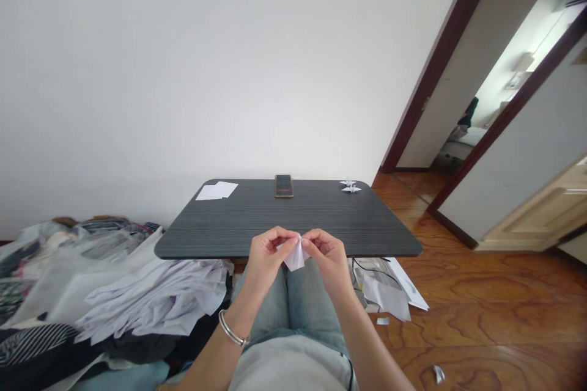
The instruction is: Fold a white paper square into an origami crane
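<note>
A small piece of folded white paper [296, 258] is pinched between both hands, just in front of the near edge of the dark table [238, 220]. My left hand [270, 249] grips its upper left part between thumb and forefinger. On the other side, my right hand [328, 250] pinches the paper's top near the middle, its fingertips close to those of the left. The paper's lower part spreads downward in creased flaps. Parts of it are hidden behind the fingers.
Flat white paper sheets [216, 190] lie at the table's left. A phone [284, 186] rests at the back middle, and folded paper cranes [351, 188] stand at the back right. Piled clothes [151, 293] fill the left side. Papers [389, 293] and cables lie under the table's right.
</note>
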`<state>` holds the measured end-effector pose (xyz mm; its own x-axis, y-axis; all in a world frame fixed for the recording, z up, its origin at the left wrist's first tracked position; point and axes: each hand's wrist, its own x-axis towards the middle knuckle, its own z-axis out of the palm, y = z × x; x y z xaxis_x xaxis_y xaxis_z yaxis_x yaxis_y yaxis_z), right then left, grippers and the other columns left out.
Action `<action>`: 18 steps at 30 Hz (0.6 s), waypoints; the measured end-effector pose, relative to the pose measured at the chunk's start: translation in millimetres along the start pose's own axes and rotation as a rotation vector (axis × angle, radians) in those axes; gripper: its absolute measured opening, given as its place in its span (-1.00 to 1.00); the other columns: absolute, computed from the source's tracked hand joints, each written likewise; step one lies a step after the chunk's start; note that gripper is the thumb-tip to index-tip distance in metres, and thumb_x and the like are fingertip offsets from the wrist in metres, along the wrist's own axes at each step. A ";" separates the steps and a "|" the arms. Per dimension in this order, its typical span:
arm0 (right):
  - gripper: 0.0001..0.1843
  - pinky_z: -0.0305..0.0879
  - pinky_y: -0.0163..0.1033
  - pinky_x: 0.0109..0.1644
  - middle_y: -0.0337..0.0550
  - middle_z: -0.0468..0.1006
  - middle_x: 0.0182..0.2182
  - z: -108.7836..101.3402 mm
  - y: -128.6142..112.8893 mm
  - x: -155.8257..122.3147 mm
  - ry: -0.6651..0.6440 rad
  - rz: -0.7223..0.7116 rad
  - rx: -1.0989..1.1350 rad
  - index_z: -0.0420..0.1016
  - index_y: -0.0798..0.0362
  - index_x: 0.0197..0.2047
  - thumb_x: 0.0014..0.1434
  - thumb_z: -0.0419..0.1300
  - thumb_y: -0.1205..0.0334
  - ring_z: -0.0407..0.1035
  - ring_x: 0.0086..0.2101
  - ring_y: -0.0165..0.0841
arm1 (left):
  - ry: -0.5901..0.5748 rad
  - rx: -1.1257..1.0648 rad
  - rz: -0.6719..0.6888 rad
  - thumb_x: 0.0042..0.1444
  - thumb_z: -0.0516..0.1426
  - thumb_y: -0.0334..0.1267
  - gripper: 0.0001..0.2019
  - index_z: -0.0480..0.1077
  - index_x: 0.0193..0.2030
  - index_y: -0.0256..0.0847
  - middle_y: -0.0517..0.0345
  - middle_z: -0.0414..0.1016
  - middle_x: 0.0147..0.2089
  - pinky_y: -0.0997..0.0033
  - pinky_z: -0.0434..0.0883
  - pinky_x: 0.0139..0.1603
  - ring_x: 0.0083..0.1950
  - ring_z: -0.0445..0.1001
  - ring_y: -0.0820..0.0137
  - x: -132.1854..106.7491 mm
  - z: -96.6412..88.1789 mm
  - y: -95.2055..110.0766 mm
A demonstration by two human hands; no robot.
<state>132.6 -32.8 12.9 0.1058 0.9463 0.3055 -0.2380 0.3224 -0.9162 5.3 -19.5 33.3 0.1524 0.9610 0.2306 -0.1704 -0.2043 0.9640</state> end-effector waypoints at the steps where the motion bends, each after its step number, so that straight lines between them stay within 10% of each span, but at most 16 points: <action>1: -0.81 0.14 -0.36 -0.48 -0.27 0.42 -0.59 -0.1 -0.7 -0.2 -0.002 -0.002 0.003 0.44 0.08 -0.49 -0.04 0.27 0.13 0.23 -0.57 -0.46 | -0.008 -0.001 -0.004 -0.10 0.24 -0.25 -0.87 0.50 -0.45 -0.28 0.14 0.50 -0.47 0.52 0.30 -0.41 -0.43 0.40 0.45 -0.2 0.1 0.5; 18: -0.80 0.10 -0.37 -0.49 -0.26 0.36 -0.59 0.8 -11.5 -2.9 -0.041 -0.015 -0.041 0.43 0.10 -0.49 0.03 0.21 0.14 0.18 -0.56 -0.47 | -0.041 -0.061 -0.076 -0.18 0.29 -0.25 -0.84 0.47 -0.51 -0.32 0.19 0.45 -0.55 0.56 0.26 -0.48 -0.52 0.34 0.52 0.0 1.3 4.7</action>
<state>134.2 -39.2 22.8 0.0691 0.9418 0.3289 -0.1971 0.3361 -0.9210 5.8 -20.7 38.0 0.2066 0.9646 0.1640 -0.2153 -0.1187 0.9693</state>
